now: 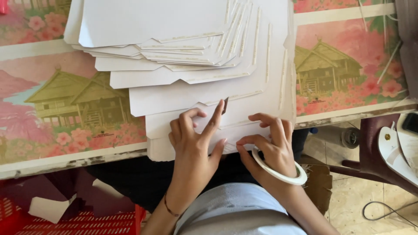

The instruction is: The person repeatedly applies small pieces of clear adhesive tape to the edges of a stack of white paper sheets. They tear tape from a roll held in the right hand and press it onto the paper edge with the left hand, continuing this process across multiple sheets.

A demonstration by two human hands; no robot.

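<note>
A fanned stack of white die-cut card sheets (187, 87) lies on the table, each with a thin strip along one edge. My left hand (196, 141) rests on the nearest sheet (244, 115) at the table's front edge, index finger stretched out and pressing on its flap. My right hand (272, 143) pinches the sheet's edge just to the right, thumb and fingers bent. A white roll of tape (278, 170) hangs around my right wrist like a bangle.
The table (65, 113) wears a cloth printed with pink flowers and huts. A red plastic crate (78, 222) with dark paper scraps sits at lower left. A dark chair (374, 152) holding white cut-outs stands at right, a cable on the tiled floor.
</note>
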